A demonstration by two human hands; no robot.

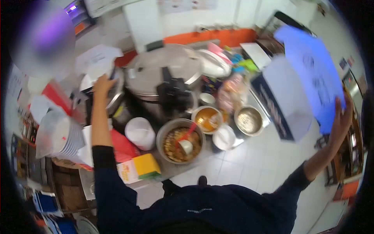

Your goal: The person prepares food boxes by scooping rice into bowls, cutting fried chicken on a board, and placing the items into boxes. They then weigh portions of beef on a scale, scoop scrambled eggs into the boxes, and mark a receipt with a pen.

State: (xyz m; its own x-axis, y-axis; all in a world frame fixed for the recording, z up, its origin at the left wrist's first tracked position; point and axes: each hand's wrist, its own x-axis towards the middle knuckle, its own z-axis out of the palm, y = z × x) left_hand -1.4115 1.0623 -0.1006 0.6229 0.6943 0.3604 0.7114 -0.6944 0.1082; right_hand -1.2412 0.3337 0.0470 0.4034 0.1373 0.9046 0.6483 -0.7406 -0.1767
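My right hand (340, 119) is raised at the far right, with its fingers against the edge of a large folded-card box (317, 78). One side of the box looks bright blue with faint printing, and another panel is white with a dark lettered band. At the left, my left hand (103, 84) reaches over a metal pot's edge, beside white folded paper pieces (97, 60). Blur hides whether its fingers grip anything. Near that hand stands a big steel cooker (163, 70) with a black handle part.
A bowl of chopped brown food (181, 150) holds a red-handled ladle. Around it are a white tub (140, 133), an orange-filled bowl (207, 119), a metal bowl (248, 120), a lidded white container (224, 137) and a yellow box (147, 166). Stacked plastic cups (60, 134) stand left.
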